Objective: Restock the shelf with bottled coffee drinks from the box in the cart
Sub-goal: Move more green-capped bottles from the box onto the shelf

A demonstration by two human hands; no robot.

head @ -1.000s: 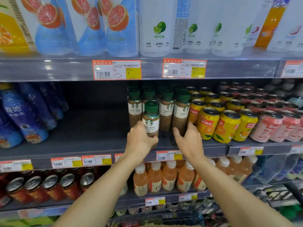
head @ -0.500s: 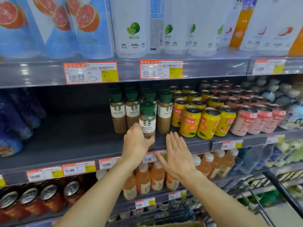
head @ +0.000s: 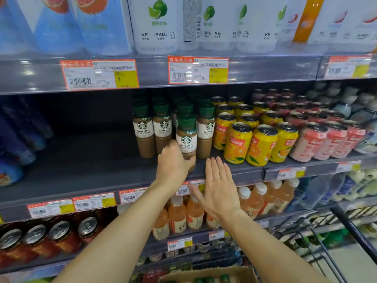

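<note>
A coffee bottle (head: 186,137) with a green cap and white label stands upright near the front of the grey middle shelf (head: 85,170). My left hand (head: 172,163) grips its lower part. My right hand (head: 219,187) hovers just right of it, fingers straight and spread, holding nothing. Behind stand several more coffee bottles (head: 143,131) in rows. At the bottom edge, the open cardboard box (head: 208,275) shows green caps inside.
Yellow orange-drink cans (head: 237,142) and pink cans (head: 308,141) fill the shelf to the right. Blue bottles (head: 12,152) stand at far left, with bare shelf between. Peach bottles (head: 177,215) sit below. The cart's wire frame (head: 318,237) is at lower right.
My right hand let go of the bottles behind and drew back from the shelf with fingers spread. My left hand stays on the front bottle. The view shifted right.
</note>
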